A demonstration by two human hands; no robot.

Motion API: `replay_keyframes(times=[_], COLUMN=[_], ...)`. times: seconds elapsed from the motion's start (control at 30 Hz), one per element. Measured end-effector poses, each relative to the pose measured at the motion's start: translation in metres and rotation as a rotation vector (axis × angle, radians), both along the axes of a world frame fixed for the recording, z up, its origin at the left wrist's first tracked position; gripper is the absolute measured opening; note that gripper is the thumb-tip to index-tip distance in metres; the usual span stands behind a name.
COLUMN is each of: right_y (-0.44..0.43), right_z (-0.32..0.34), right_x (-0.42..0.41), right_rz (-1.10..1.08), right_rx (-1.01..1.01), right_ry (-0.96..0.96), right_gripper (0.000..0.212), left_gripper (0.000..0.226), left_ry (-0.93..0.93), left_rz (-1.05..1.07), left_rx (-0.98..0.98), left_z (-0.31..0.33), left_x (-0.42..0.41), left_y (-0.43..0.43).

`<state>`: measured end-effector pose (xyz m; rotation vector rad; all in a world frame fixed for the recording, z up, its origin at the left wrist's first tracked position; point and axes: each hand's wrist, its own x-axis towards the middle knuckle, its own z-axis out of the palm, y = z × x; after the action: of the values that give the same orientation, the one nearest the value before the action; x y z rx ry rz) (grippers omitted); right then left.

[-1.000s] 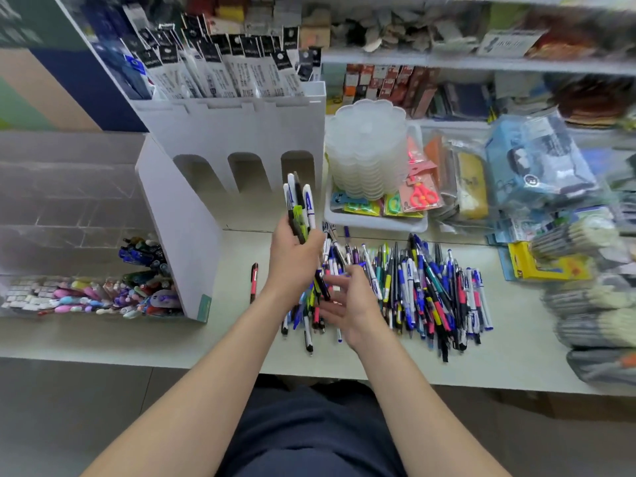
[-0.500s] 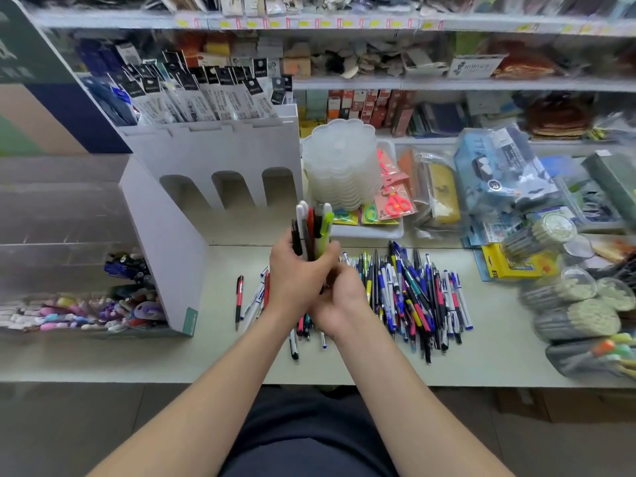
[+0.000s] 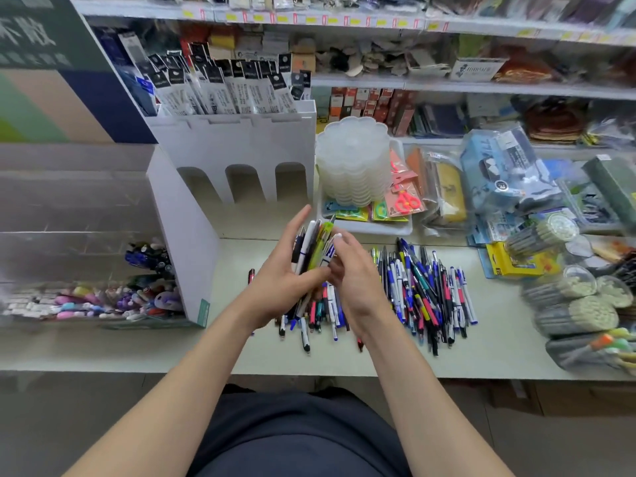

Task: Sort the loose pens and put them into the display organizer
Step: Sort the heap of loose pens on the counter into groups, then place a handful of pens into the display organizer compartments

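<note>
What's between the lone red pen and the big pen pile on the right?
Head view: the left hand holding a pen bundle, the right hand touching it, scattered pens underneath.

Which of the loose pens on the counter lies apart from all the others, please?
The red-and-black pen just left of the left hand. It lies alone on the counter, while the rest are heaped together in the pile to its right.

Bundle of pens (image 3: pixel 315 249) in my left hand (image 3: pixel 275 287): smooth, glossy plastic barrels.
Loose pens (image 3: pixel 423 290): shiny plastic too.
Display organizer (image 3: pixel 241 146): matt white board, smooth.
Table (image 3: pixel 137 346): pale, matt, smooth.
Stacked trays (image 3: pixel 351 160): frosted translucent plastic.
Bin (image 3: pixel 69 208) on my left: clear glossy plastic.
</note>
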<state>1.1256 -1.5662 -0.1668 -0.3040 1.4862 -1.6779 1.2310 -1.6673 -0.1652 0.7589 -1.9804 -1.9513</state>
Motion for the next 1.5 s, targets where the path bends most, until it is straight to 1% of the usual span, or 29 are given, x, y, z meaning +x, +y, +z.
replay_keyframes(times=[0.1, 0.17, 0.23, 0.33, 0.37, 0.43, 0.47, 0.5, 0.53, 0.57, 0.63, 0.7, 0.8, 0.87, 0.93, 0.97, 1.03, 1.2, 1.37, 1.43, 1.5], right_y=[-0.009, -0.021, -0.039, -0.065, -0.071, -0.08, -0.084, -0.088, -0.092, -0.098, -0.108, -0.116, -0.124, -0.126, -0.128, -0.129, -0.135, -0.152, -0.153, -0.149, -0.147], right_z=[0.005, 0.007, 0.01, 0.017, 0.019, 0.025, 0.026, 0.025, 0.024, 0.022, 0.02, 0.021, 0.023, 0.027, 0.031, 0.035, 0.041, 0.048, 0.056, 0.058, 0.061], right_x=[0.018, 0.037, 0.06, 0.093, 0.103, 0.123, 0.131, 0.138, 0.146, 0.153, 0.17, 0.186, 0.202, 0.206, 0.205, 0.204, 0.204, 0.202, 0.192, 0.186, 0.182], right_rz=[0.082, 0.079, -0.079, -0.451, -0.529, -0.6, -0.589, -0.548, -0.484, -0.418, -0.312, -0.246, -0.175, -0.132, -0.131, -0.149, -0.201, -0.222, -0.084, -0.057, -0.055], right_rx=[-0.034, -0.036, 0.008, 0.088, 0.078, -0.006, -0.011, 0.032, 0.1, 0.17, 0.237, 0.241, 0.18, 0.111, 0.086, 0.101, 0.135, 0.064, 0.095, 0.11, 0.11], right_ry=[-0.012, -0.009, 0.058, 0.215, 0.275, 0.359, 0.416, 0.494, 0.561, 0.58, 0.459, 0.36, 0.306, 0.207, 0.127, 0.121, 0.159, 0.218, 0.206, 0.223, 0.25], right_gripper=[0.037, 0.039, 0.036, 0.034, 0.034, 0.033, 0.033, 0.03, 0.026, 0.02, 0.012, 0.023, 0.028, 0.028, 0.021, 0.017, 0.019, 0.022, 0.03, 0.03, 0.028], left_gripper=[0.084, 0.074, 0.065, 0.064, 0.066, 0.068, 0.069, 0.071, 0.073, 0.075, 0.077, 0.08, 0.09, 0.093, 0.094, 0.093, 0.09, 0.08, 0.087, 0.094, 0.093], left_ry=[0.033, 0.061, 0.064, 0.002, -0.018, -0.058, -0.076, -0.088, -0.1, -0.11, -0.13, -0.146, -0.138, -0.126, -0.129, -0.134, -0.148, -0.133, -0.14, -0.154, -0.147], left_rz=[-0.049, -0.078, -0.107, -0.165, -0.187, -0.237, -0.257, -0.269, -0.272, -0.274, -0.282, -0.292, -0.315, -0.34, -0.357, -0.357, -0.351, -0.336, -0.303, -0.296, -0.293], left_rx=[0.167, 0.212, 0.178, 0.074, 0.039, -0.047, -0.09, -0.126, -0.16, -0.186, -0.218, -0.244, -0.264, -0.222, -0.188, -0.185, -0.208, -0.281, -0.287, -0.283, -0.266], left_z=[0.01, 0.014, 0.017, 0.02, 0.022, 0.022, 0.022, 0.022, 0.021, 0.021, 0.02, 0.021, 0.027, 0.033, 0.038, 0.041, 0.047, 0.061, 0.069, 0.069, 0.067], left_x=[0.025, 0.044, 0.064, 0.095, 0.106, 0.128, 0.139, 0.15, 0.16, 0.169, 0.186, 0.2, 0.213, 0.217, 0.219, 0.219, 0.217, 0.215, 0.211, 0.211, 0.21], left_y=[-0.02, -0.034, -0.048, -0.07, -0.077, -0.091, -0.098, -0.104, -0.111, -0.116, -0.126, -0.133, -0.142, -0.147, -0.153, -0.154, -0.156, -0.162, -0.164, -0.163, -0.161])
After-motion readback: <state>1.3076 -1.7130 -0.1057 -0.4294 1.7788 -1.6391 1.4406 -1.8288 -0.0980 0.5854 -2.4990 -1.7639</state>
